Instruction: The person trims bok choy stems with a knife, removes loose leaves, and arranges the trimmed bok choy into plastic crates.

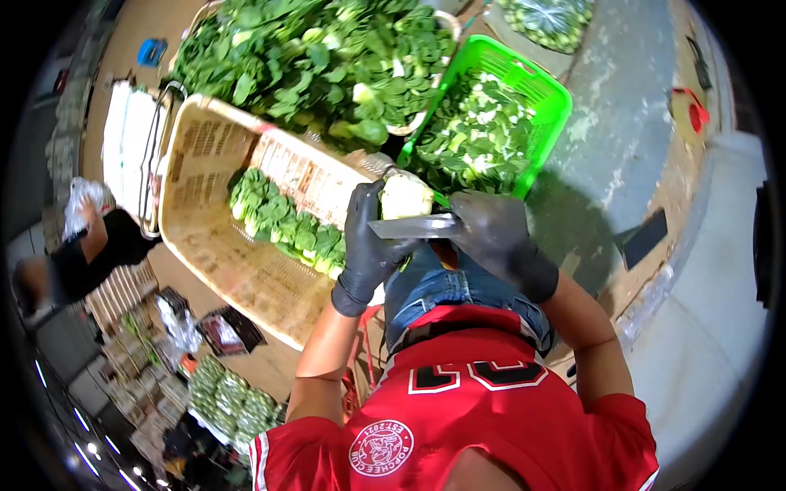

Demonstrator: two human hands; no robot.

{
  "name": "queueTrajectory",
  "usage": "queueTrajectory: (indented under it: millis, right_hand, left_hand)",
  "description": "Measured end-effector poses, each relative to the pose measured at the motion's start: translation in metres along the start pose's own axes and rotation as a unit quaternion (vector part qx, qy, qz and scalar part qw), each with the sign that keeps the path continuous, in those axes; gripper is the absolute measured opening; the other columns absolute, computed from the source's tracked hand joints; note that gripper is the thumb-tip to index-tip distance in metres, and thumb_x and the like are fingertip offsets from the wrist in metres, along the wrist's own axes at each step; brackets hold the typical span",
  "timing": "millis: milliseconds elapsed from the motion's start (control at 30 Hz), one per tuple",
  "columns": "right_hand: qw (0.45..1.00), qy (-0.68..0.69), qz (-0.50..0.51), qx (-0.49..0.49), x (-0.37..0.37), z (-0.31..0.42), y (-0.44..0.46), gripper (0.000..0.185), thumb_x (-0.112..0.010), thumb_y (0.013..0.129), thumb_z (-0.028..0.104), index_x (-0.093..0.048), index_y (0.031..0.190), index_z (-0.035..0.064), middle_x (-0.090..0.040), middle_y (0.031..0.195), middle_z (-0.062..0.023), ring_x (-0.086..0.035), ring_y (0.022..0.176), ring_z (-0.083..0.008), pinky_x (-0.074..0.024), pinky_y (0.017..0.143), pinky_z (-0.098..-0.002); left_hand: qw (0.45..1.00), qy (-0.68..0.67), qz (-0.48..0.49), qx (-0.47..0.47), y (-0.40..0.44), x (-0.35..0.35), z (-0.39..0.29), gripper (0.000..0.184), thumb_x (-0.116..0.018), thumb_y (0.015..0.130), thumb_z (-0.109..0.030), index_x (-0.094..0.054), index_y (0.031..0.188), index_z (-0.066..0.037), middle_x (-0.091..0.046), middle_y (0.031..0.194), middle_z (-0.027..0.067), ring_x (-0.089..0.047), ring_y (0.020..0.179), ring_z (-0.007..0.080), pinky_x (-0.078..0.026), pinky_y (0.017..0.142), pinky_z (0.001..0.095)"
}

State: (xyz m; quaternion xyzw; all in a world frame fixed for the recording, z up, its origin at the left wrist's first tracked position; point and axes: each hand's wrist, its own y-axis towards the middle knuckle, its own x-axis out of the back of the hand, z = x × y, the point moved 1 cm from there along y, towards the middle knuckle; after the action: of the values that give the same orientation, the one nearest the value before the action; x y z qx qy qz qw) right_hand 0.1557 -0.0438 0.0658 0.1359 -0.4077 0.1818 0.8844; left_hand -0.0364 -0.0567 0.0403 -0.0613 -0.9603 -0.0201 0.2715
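Note:
Both my hands wear black gloves and meet in front of my lap. My left hand is closed around a leafy green vegetable, whose pale cut base faces away from me. In my right hand is a knife, its wide blade lying across the vegetable just below the pale base, with the tip toward my left hand. Left of my hands, a large yellowish basket holds a row of green vegetables. A green basket beyond my right hand contains loose leaves.
A heap of leafy greens fills another basket at the top. Bagged vegetables lie at the top right. A person in black is at the far left. Packed greens and crates stand at the lower left.

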Motion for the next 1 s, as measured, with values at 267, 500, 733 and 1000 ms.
queueTrajectory:
  millis: [267,500,733,1000]
  right_hand:
    - [0.987,0.015,0.033,-0.16,-0.004,-0.085,-0.06,0.009,-0.06,0.075,0.017,-0.059,0.075,0.0088,-0.059,0.07,-0.0134,-0.059,0.06,-0.029,-0.046,0.051,-0.0369]
    - [0.918,0.343,-0.139,-0.145,0.02,-0.092,-0.088,0.043,-0.069,0.076,0.024,-0.053,0.107,-0.0004,-0.061,0.091,-0.0168,-0.061,0.085,-0.0265,-0.0476,0.072,-0.0336]
    - [0.963,0.268,-0.018,0.01,0.045,-0.082,-0.062,0.054,-0.07,0.074,0.024,-0.048,0.117,-0.0004,-0.061,0.089,-0.0179,-0.06,0.077,-0.0225,-0.0463,0.071,-0.0329]
    - [0.983,0.165,-0.026,-0.071,0.06,-0.112,-0.069,0.057,-0.068,0.075,0.013,-0.044,0.125,0.0019,-0.056,0.115,-0.0142,-0.055,0.103,-0.0222,-0.0437,0.089,-0.0341]
  left_hand:
    - [0.992,0.037,0.044,-0.111,0.004,-0.044,-0.046,0.05,-0.073,0.055,-0.008,-0.053,0.099,0.003,-0.055,0.088,0.0154,-0.057,0.079,0.0286,-0.047,0.072,0.0348]
    - [0.994,-0.009,0.092,-0.055,0.012,-0.082,-0.053,0.066,-0.076,0.063,-0.02,-0.043,0.114,0.005,-0.053,0.104,0.023,-0.055,0.093,0.0347,-0.046,0.079,0.0393]
    - [0.958,-0.047,0.284,-0.019,0.034,-0.077,-0.055,0.065,-0.077,0.065,-0.015,-0.041,0.116,0.003,-0.057,0.107,0.0172,-0.058,0.098,0.0246,-0.046,0.084,0.0325]
    - [0.821,-0.391,0.388,0.152,0.038,-0.081,-0.02,0.057,-0.063,0.077,-0.026,-0.044,0.123,0.002,-0.054,0.116,0.0107,-0.053,0.104,0.0184,-0.04,0.092,0.0314]
